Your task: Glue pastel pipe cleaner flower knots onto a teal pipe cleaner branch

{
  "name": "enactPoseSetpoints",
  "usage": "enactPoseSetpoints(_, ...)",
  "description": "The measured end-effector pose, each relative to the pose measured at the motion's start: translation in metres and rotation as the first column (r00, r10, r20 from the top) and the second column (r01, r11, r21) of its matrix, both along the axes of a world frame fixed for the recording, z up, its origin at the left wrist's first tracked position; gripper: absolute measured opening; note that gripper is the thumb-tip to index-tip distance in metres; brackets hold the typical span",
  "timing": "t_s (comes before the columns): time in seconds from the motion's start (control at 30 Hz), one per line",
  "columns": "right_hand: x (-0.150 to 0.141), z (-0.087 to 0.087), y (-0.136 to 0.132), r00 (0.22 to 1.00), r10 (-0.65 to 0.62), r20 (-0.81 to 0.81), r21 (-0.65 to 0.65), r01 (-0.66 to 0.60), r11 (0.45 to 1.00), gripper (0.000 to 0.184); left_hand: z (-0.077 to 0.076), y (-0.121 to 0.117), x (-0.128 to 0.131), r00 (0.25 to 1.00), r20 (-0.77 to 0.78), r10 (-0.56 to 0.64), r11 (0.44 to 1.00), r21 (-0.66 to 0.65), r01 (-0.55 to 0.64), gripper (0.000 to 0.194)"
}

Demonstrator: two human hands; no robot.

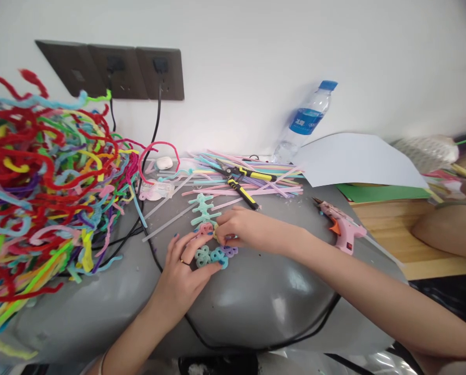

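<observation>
My left hand (184,268) lies on the grey table (256,297), fingers spread over small coiled pipe-cleaner pieces (213,255) in teal, blue and purple, thumb pressing beside them. My right hand (243,229) reaches in from the right and pinches at the same cluster with its fingertips curled together. Just behind the hands lies a teal pipe-cleaner figure with cross arms (204,208). A pink coil (206,227) shows between the two hands.
A big tangled heap of coloured pipe cleaners (41,172) fills the left. Straight pastel stems and yellow-handled pliers (243,185) lie behind. A pink glue gun (340,226), water bottle (305,122), white and green paper (358,161), black cables and wall sockets (139,73) surround.
</observation>
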State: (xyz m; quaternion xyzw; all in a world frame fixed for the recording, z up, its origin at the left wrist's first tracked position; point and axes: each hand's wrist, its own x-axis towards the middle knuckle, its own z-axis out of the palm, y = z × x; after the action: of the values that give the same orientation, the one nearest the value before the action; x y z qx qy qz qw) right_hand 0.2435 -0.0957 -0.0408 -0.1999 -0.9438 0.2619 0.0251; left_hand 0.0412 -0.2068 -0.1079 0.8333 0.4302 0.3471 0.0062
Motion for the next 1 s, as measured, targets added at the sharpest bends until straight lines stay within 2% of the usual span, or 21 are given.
enactPoseSetpoints(0.5,-0.002,-0.002,0.003,0.999,0.015,-0.028,-0.075,-0.017,0.997,0.023,-0.004,0.000,-0.002,1.000,0.010,-0.015,1.000,-0.009,0.015,0.029)
enactPoseSetpoints(0.73,-0.009,0.005,0.003,0.998,0.007,0.068,-0.094,0.000,0.996,0.029,-0.005,0.000,-0.002,1.000,0.021,-0.020,1.000,-0.015,0.020,0.028)
enactPoseSetpoints(1.0,-0.015,0.010,0.003,0.990,0.003,0.141,-0.066,0.006,0.998,0.026,-0.007,0.001,-0.004,0.999,0.028,-0.025,1.000,-0.012,0.025,0.029)
